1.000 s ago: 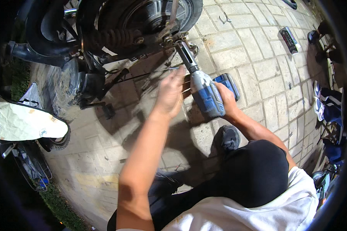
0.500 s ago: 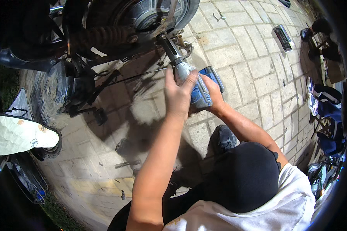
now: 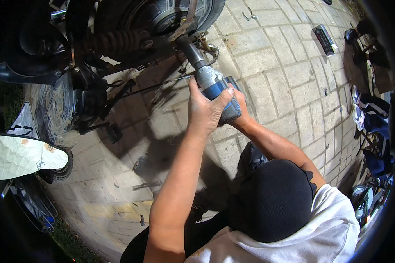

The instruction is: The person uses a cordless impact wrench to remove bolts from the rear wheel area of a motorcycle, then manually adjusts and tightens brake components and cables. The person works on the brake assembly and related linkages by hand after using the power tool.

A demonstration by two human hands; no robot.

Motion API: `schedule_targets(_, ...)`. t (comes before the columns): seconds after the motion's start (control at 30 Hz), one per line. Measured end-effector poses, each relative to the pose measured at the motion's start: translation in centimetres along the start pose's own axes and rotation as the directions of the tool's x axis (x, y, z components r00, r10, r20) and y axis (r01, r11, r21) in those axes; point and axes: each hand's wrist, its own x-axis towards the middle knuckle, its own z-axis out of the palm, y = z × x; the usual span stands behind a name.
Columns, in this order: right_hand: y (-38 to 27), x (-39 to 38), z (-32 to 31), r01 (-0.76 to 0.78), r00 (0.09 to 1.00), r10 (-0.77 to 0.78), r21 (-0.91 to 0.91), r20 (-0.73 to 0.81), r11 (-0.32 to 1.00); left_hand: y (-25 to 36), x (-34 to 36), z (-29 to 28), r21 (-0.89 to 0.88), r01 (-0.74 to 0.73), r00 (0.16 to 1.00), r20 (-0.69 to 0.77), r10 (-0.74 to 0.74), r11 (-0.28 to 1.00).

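A blue and grey impact wrench (image 3: 212,83) is held between both my hands, a long dark socket (image 3: 190,50) on its nose. The socket's end meets the hub area of a two-wheeler's wheel (image 3: 162,19), next to a rusty metal arm (image 3: 186,24). My left hand (image 3: 206,107) is wrapped round the near side of the wrench body, thumb across its top. On the far side, my right hand (image 3: 242,107) closes on the wrench, its fingers mostly hidden behind the tool. Beyond that hand, only part of the wrench's lower end shows.
A coil spring shock absorber (image 3: 123,41) sits left of the wheel. On the paving lie a dark box (image 3: 324,40), a small metal clip-like piece (image 3: 250,15) and dark parts (image 3: 140,165). A pale-covered vehicle (image 3: 26,155) stands left. Other people's legs and shoes (image 3: 357,107) are at right.
The wrench has rolled in my hands, so its lower end shows less and the socket looks turned. My left thumb has shifted back along the body.
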Motion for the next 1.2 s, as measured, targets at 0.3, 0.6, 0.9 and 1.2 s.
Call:
schedule_targets(0.3, 0.4, 0.2, 0.1, 0.06, 0.998, -0.06, 0.001, -0.009, 0.998, 0.0, 0.3, -0.8, 0.038, 0.024, 0.999, 0.048, -0.026, 0.999)
schedule_targets(0.6, 0.3, 0.8, 0.0, 0.084, 0.996, -0.083, -0.048, 0.023, 0.995, -0.2, 0.6, -0.3, -0.018, -0.028, 0.999, 0.037, 0.029, 0.999)
schedule_targets(0.9, 1.7, 0.8, 1.0, -0.165, 0.986, 0.164, 0.368, 0.035, 0.915, 0.4, 0.6, -0.1, 0.014, -0.012, 1.0, 0.024, 0.012, 1.0)
schedule_targets(1.2, 1.3, 0.8, 0.0, 0.061, 0.997, -0.06, -0.008, 0.05, 0.998, 0.3, 0.6, -0.2, -0.002, 0.001, 1.0, 0.024, -0.001, 1.0)
